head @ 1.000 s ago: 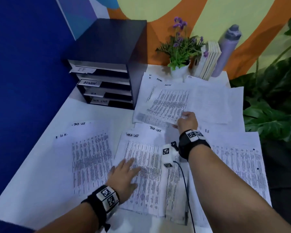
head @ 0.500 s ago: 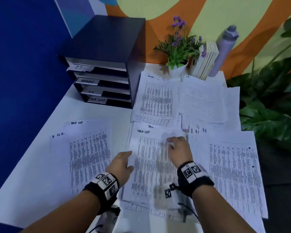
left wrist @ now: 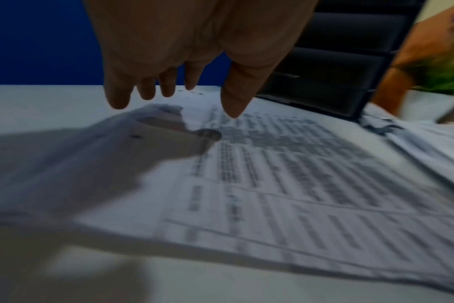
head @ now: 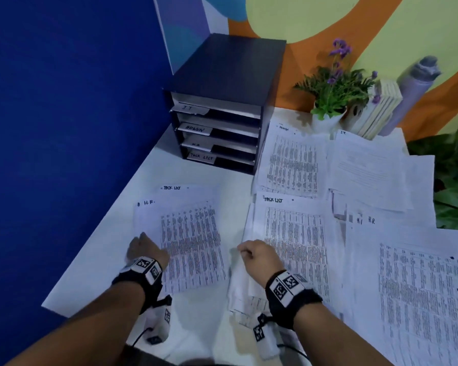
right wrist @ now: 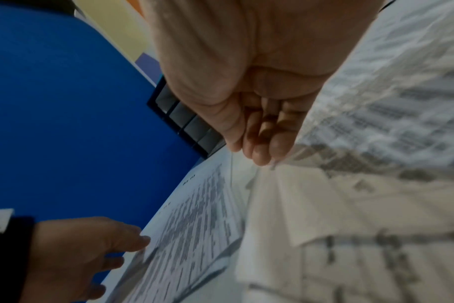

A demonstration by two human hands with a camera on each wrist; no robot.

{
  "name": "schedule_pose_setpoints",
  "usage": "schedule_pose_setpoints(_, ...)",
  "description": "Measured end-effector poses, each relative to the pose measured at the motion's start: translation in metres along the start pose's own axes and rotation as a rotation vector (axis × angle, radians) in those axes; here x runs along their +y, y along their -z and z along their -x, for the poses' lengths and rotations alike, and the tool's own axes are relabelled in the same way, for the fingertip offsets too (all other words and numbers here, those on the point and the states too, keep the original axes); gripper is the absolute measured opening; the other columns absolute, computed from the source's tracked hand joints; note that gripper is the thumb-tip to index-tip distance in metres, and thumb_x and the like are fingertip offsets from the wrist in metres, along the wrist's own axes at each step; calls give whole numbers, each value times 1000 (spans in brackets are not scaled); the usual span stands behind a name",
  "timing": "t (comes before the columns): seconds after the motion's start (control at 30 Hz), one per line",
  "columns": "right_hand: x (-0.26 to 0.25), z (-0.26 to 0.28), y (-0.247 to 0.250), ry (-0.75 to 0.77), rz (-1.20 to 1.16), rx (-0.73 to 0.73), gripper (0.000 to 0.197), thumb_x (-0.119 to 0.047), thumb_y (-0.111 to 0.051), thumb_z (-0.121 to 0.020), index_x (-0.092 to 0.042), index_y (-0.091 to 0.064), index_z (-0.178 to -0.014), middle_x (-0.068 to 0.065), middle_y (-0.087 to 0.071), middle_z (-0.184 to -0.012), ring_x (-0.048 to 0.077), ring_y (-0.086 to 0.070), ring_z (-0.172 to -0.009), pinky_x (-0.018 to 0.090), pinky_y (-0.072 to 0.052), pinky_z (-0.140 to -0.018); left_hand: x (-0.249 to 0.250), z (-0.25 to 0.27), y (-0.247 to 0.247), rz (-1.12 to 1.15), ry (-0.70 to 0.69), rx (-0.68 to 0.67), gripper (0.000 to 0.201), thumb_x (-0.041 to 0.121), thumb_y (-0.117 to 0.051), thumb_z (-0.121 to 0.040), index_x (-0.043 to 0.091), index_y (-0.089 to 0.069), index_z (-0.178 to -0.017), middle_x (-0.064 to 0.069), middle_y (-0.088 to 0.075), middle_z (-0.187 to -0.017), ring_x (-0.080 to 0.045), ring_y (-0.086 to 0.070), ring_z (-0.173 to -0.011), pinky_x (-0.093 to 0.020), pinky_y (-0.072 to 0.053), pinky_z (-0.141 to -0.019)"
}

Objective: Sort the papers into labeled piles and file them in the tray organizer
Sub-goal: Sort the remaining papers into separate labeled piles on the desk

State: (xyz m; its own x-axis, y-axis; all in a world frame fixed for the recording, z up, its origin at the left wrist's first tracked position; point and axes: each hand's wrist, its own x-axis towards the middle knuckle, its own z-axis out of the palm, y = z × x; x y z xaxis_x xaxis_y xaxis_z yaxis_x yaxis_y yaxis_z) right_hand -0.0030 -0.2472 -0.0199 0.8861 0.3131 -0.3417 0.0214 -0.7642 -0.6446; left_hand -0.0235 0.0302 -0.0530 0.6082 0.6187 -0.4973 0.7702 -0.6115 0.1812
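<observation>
Labeled paper piles cover the white table (head: 117, 247). My right hand (head: 245, 250) pinches the left edge of the middle "Task List" pile (head: 294, 233). In the right wrist view, the curled fingers of that hand (right wrist: 257, 155) lift the top sheets (right wrist: 363, 143). My left hand (head: 143, 247) hovers with straight fingers over the left edge of a sheet marked "H.R." (head: 188, 244), which lies on another "Task List" sheet (head: 172, 188). The left wrist view shows this hand (left wrist: 182, 102) just above the paper (left wrist: 285, 174). The dark tray organizer (head: 222, 83) stands at the back left, its slots labeled.
An "Admin" pile (head: 291, 159), an "IT" pile (head: 365, 170) and an "H.R." pile (head: 413, 286) lie to the right. A potted plant (head: 333, 85), books (head: 376, 109) and a bottle (head: 410, 91) stand at the back. A blue wall (head: 64, 128) borders the left side.
My right hand came back from the far pile and took hold of the middle Task List pile's left edge. My left hand moved left from that pile to the H.R. sheet.
</observation>
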Motion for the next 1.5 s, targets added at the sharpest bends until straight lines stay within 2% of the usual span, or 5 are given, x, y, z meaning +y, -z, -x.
schedule_pose_setpoints(0.47, -70, -45, -52, -132, -19, -32, 3, -11, -52, -90, -14, -52, -92, 9, -51, -94, 23, -53, -76, 21, -38, -59, -32, -47, 24, 313, 30, -179, 51, 24, -57, -91, 3, -47, -136, -17, -58, -125, -32, -58, -105, -32, -46, -86)
schedule_pose_setpoints(0.8, -62, -23, -16, -306, -418, 114, 72, -26, -63, -91, -17, -23, -151, 4, -39, -144, 22, -46, -128, 31, -42, -103, -11, 4, 67, 581, -330, -72, 25, 12, -69, -86, 9, -61, -110, -1, -66, -97, -19, -61, -85, -24, -45, -73)
schedule_pose_setpoints(1.13, -10, 42, 93, -368, -629, 522, 58, -18, -60, -94, -4, -35, -145, 12, -37, -151, 26, -38, -138, 34, -33, -110, 80, 68, 64, 653, -581, -204, 26, 13, -61, -92, 19, -58, -117, 0, -66, -108, -21, -63, -98, -30, -49, -84)
schedule_pose_setpoints(1.3, 40, 78, 106, -427, -546, 558, 31, -24, -61, -92, 1, -59, -110, 24, -65, -109, 31, -66, -95, 50, -51, -92, 107, 101, 44, 671, -578, -110, 20, 5, -63, -88, 12, -62, -107, -7, -68, -99, -25, -65, -90, -29, -46, -80)
schedule_pose_setpoints(1.5, 103, 114, 131, -606, -310, 672, 8, -7, -47, -97, -9, -54, -95, 2, -48, -69, 20, -48, -61, 28, -46, -54, 127, 131, 27, 667, -594, -53, 23, 7, -63, -88, 12, -63, -111, -6, -67, -98, -26, -64, -90, -34, -49, -82)
